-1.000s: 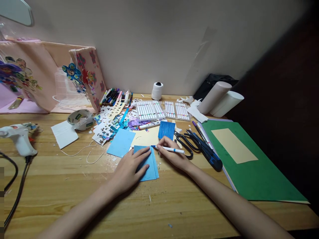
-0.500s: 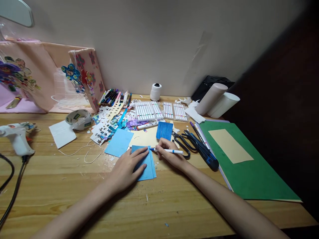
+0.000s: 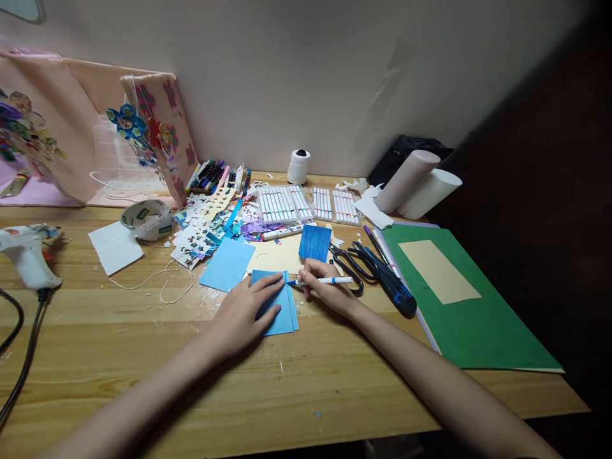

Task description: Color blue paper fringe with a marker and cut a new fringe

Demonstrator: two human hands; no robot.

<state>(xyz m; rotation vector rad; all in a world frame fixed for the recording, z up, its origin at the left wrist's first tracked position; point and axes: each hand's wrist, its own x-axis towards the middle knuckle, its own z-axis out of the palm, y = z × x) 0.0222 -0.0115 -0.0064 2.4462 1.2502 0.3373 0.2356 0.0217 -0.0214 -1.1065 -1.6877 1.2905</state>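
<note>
My left hand (image 3: 246, 312) lies flat on a small blue paper piece (image 3: 283, 313) on the wooden desk (image 3: 143, 357), fingers spread and pressing it down. My right hand (image 3: 325, 292) grips a white marker with a blue tip (image 3: 321, 280), held sideways, its tip touching the paper's upper right edge. A second light blue paper square (image 3: 227, 264) lies just beyond to the left, and a darker blue coloured square (image 3: 315, 242) sits behind my right hand on a cream sheet (image 3: 276, 256).
Black scissors (image 3: 351, 264) and a blue-handled tool (image 3: 389, 287) lie right of my right hand. A green folder (image 3: 478, 319) carries a cream rectangle. Marker trays (image 3: 282, 207), paper scraps (image 3: 201, 236), a tape roll (image 3: 146, 220), a glue gun (image 3: 26, 255) and white cylinders (image 3: 415, 185) surround the work.
The view has shifted a little, so everything sits slightly higher and leftward in frame. The marker tip stays at the blue paper's top right edge; both hands keep their hold.
</note>
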